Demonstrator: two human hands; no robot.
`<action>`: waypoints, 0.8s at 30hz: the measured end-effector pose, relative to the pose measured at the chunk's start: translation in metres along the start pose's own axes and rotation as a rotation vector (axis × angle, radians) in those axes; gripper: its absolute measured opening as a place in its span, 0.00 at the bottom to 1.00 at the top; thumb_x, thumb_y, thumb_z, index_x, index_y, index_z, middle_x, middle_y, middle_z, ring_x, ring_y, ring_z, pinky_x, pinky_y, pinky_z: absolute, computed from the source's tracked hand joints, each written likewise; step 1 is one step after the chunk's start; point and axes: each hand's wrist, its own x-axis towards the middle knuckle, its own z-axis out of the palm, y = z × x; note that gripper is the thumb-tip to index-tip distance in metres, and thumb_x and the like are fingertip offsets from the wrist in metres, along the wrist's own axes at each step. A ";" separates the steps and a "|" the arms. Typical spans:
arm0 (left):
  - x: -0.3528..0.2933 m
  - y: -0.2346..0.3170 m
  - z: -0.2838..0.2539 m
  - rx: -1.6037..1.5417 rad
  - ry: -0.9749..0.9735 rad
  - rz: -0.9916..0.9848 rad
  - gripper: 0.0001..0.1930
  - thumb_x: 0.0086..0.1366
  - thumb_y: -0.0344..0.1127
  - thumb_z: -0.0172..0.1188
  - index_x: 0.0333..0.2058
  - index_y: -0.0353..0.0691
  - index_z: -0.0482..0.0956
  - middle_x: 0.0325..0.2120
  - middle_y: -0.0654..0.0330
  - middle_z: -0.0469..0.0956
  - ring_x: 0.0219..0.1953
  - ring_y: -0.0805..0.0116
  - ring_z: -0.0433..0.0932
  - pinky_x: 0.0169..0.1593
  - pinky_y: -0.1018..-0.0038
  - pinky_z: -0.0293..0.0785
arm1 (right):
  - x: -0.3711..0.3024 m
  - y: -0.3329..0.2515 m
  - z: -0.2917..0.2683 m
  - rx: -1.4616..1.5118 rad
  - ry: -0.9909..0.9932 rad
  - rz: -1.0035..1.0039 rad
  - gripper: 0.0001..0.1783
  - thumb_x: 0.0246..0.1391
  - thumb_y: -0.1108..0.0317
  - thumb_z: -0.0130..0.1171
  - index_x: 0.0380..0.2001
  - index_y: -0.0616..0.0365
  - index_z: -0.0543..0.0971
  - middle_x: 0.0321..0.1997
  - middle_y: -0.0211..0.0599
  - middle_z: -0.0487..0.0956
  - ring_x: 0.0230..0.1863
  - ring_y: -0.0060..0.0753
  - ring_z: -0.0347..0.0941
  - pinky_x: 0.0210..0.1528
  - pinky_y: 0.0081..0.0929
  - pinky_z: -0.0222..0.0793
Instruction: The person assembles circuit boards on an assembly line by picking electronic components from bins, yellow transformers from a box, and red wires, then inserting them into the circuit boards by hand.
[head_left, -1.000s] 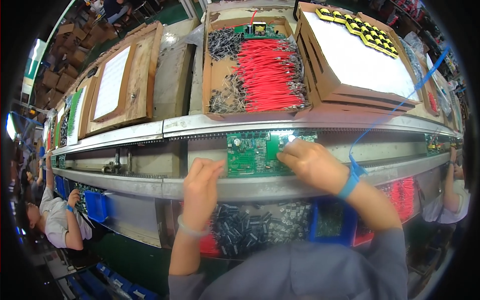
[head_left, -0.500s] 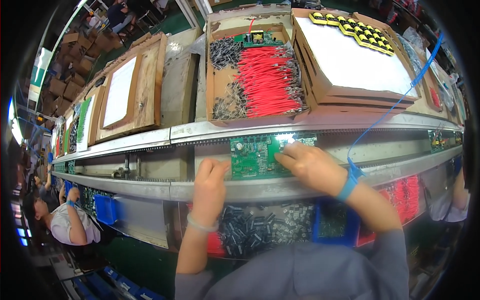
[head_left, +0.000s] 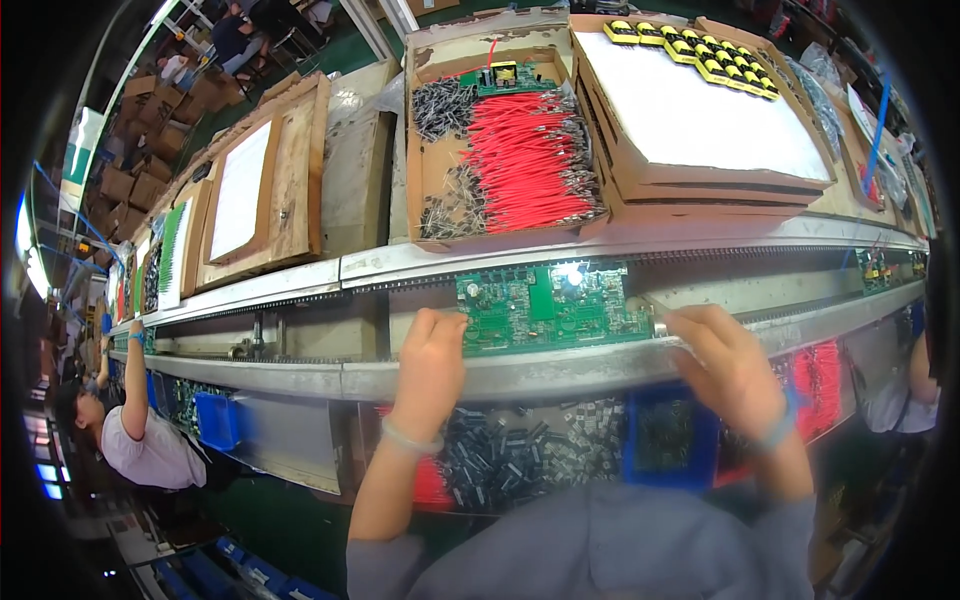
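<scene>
A green circuit board (head_left: 540,308), studded with small parts, lies across the rails of the line in front of me. My left hand (head_left: 432,362) is at its left edge, fingers drawn together; whether they grip the edge or a small part is hidden. Off the board's right end is my right hand (head_left: 728,368), slightly blurred, its fingers apart and nothing visible in them. A blue strap (head_left: 785,418) circles my right wrist. Below the front rail lie black and grey components (head_left: 535,450), beside a blue bin (head_left: 670,440).
Behind the line, a cardboard tray (head_left: 430,160) holds red wires (head_left: 530,160) and black leaded parts. Stacked cardboard trays (head_left: 700,185) carry yellow-and-black transformers (head_left: 705,58). The metal front rail (head_left: 560,362) runs across. A co-worker (head_left: 140,445) is at the left.
My right hand has moved off the board to the right, and its fingers have spread. My left hand has risen slightly at the board's left edge. The co-worker's arm has reached up.
</scene>
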 end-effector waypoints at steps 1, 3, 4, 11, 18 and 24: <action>0.000 0.000 0.001 -0.011 0.010 -0.023 0.06 0.66 0.23 0.59 0.39 0.30 0.82 0.35 0.47 0.76 0.37 0.46 0.79 0.42 0.60 0.77 | -0.011 0.004 -0.004 -0.025 0.013 0.034 0.20 0.52 0.78 0.66 0.50 0.62 0.79 0.48 0.47 0.79 0.45 0.53 0.79 0.45 0.40 0.78; 0.001 0.001 0.003 -0.024 0.017 -0.041 0.05 0.67 0.23 0.59 0.39 0.30 0.82 0.35 0.47 0.77 0.37 0.45 0.79 0.42 0.59 0.77 | -0.031 0.010 -0.014 -0.041 0.050 0.139 0.22 0.50 0.81 0.67 0.50 0.63 0.79 0.47 0.48 0.80 0.45 0.54 0.80 0.45 0.40 0.78; 0.002 0.001 0.003 -0.017 0.032 -0.036 0.05 0.67 0.24 0.59 0.39 0.30 0.82 0.35 0.47 0.77 0.37 0.44 0.79 0.41 0.59 0.77 | -0.038 0.009 -0.017 -0.039 0.053 0.142 0.22 0.50 0.81 0.67 0.50 0.63 0.79 0.47 0.48 0.80 0.45 0.54 0.80 0.45 0.40 0.78; 0.003 0.002 0.004 0.011 0.004 -0.079 0.06 0.67 0.25 0.59 0.40 0.31 0.83 0.36 0.47 0.78 0.37 0.44 0.80 0.41 0.58 0.77 | -0.076 0.018 -0.032 -0.095 0.172 0.277 0.20 0.49 0.82 0.68 0.48 0.64 0.80 0.46 0.49 0.80 0.44 0.53 0.80 0.43 0.36 0.77; 0.004 -0.001 0.005 0.104 0.031 -0.016 0.05 0.66 0.24 0.61 0.39 0.32 0.83 0.33 0.47 0.80 0.32 0.44 0.80 0.36 0.58 0.76 | -0.085 0.023 -0.028 -0.079 0.169 0.282 0.20 0.49 0.82 0.68 0.48 0.64 0.79 0.46 0.48 0.80 0.41 0.51 0.80 0.42 0.36 0.77; 0.012 0.008 0.013 0.129 -0.017 0.023 0.04 0.65 0.24 0.61 0.37 0.32 0.82 0.32 0.46 0.79 0.33 0.44 0.80 0.37 0.57 0.75 | -0.095 0.023 -0.039 -0.133 0.185 0.332 0.21 0.49 0.82 0.68 0.48 0.63 0.79 0.46 0.48 0.80 0.41 0.51 0.79 0.42 0.36 0.77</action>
